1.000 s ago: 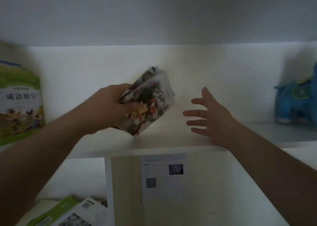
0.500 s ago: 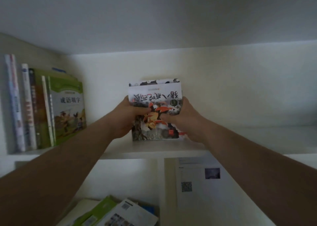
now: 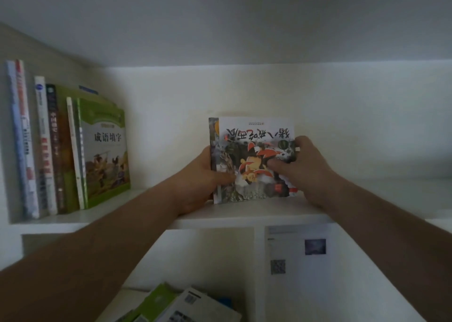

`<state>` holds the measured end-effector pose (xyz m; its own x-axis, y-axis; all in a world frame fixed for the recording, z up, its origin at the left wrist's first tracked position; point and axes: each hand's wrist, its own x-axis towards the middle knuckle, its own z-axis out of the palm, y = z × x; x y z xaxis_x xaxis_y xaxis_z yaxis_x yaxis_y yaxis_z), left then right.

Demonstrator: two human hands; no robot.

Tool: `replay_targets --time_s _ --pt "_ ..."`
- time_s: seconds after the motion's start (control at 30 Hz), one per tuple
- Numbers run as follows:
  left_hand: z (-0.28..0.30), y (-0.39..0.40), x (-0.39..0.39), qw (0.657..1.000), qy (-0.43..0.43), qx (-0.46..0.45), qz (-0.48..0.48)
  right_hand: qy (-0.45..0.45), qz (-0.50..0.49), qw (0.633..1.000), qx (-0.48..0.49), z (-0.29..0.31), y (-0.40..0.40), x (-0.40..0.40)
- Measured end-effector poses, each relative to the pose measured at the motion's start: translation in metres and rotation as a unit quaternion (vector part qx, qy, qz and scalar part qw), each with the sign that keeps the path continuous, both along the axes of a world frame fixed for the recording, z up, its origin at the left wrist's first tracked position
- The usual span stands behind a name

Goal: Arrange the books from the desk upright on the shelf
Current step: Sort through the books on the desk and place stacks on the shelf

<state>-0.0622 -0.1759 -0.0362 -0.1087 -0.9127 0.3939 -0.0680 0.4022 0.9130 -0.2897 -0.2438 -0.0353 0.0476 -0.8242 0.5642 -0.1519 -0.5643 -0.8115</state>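
Note:
A thin picture book (image 3: 249, 135) with a cartoon cover stands on the white shelf (image 3: 244, 215), its cover facing me and its title upside down. My left hand (image 3: 199, 182) grips its left spine edge, thumb across the cover. My right hand (image 3: 300, 165) grips its right edge, fingers curled over the side and thumb on the cover. A row of upright books (image 3: 61, 150) stands at the shelf's left end, fronted by a green-covered one (image 3: 105, 150). More books (image 3: 181, 304) lie flat on the desk below.
The shelf's left wall (image 3: 5, 150) bounds the book row. A bare stretch of shelf board (image 3: 156, 199) lies between the row and the held book. A white vertical panel (image 3: 297, 253) with a printed sheet and QR code stands under the shelf.
My right hand has joined the left on the book. The book went from tilted in the left hand alone to standing on the shelf. The view has shifted left, revealing the book row.

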Motion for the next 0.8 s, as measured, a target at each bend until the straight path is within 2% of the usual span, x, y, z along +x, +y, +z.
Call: replay_targets --time_s 0.1,0.13,0.17,0.2,0.23,0.27,0.33,0.37,0.4,0.43,0.5,0.53,0.6,0.63,0.67,0.7,0.73,0.77,0.8 --pt "-0.001 -0.003 0.002 1.000 -0.015 -0.021 -0.008 -0.011 0.018 1.000 0.009 -0.001 0.009 0.001" --pt "-0.002 -0.004 0.003 1.000 -0.020 -0.024 -0.006 0.011 0.002 1.000 -0.002 0.000 0.013 0.001" --pt "-0.002 -0.003 0.003 0.999 -0.028 -0.032 0.002 0.067 -0.055 0.996 -0.037 0.005 0.017 0.000" --pt "-0.001 -0.001 0.002 0.997 -0.050 -0.050 0.024 0.137 -0.136 0.976 -0.103 0.013 0.021 -0.001" --pt "0.000 0.002 0.002 0.991 -0.091 -0.080 0.062 0.203 -0.214 0.936 -0.194 0.023 0.028 0.000" --pt "0.002 0.005 0.001 0.975 -0.146 -0.122 0.114 0.269 -0.270 0.873 -0.303 0.036 0.038 0.003" --pt "0.007 0.010 -0.003 0.909 -0.257 -0.226 0.238 0.391 -0.333 0.708 -0.485 0.064 0.065 0.018" --pt "0.007 0.012 -0.004 0.875 -0.288 -0.273 0.277 0.447 -0.347 0.643 -0.517 0.076 0.078 0.030" --pt "0.007 0.013 -0.006 0.855 -0.290 -0.307 0.302 0.506 -0.343 0.605 -0.510 0.087 0.091 0.043" --pt "0.006 0.015 -0.007 0.846 -0.273 -0.329 0.318 0.573 -0.327 0.590 -0.466 0.093 0.101 0.056" --pt "0.006 0.015 -0.006 0.849 -0.228 -0.340 0.335 0.666 -0.311 0.581 -0.349 0.098 0.114 0.076" --pt "0.007 0.016 -0.004 0.861 -0.198 -0.334 0.329 0.667 -0.311 0.591 -0.329 0.100 0.115 0.078" --pt "0.009 0.020 0.002 0.889 -0.106 -0.335 0.295 0.604 -0.292 0.661 -0.336 0.105 0.105 0.066" --pt "0.012 0.021 0.007 0.891 -0.066 -0.347 0.286 0.548 -0.285 0.718 -0.321 0.106 0.094 0.055" --pt "0.014 0.019 0.013 0.892 -0.040 -0.349 0.285 0.467 -0.272 0.794 -0.280 0.106 0.082 0.043" --pt "0.015 0.015 0.022 0.900 -0.027 -0.326 0.286 0.345 -0.231 0.885 -0.212 0.103 0.071 0.033" --pt "0.017 0.013 0.030 0.924 -0.012 -0.269 0.271 0.181 -0.153 0.964 -0.116 0.094 0.061 0.026" --pt "0.020 0.012 0.036 0.955 0.006 -0.181 0.233 0.020 -0.053 0.998 -0.010 0.081 0.052 0.024" --pt "0.024 0.012 0.040 0.982 0.030 -0.082 0.167 -0.089 0.029 0.992 0.080 0.064 0.043 0.029"
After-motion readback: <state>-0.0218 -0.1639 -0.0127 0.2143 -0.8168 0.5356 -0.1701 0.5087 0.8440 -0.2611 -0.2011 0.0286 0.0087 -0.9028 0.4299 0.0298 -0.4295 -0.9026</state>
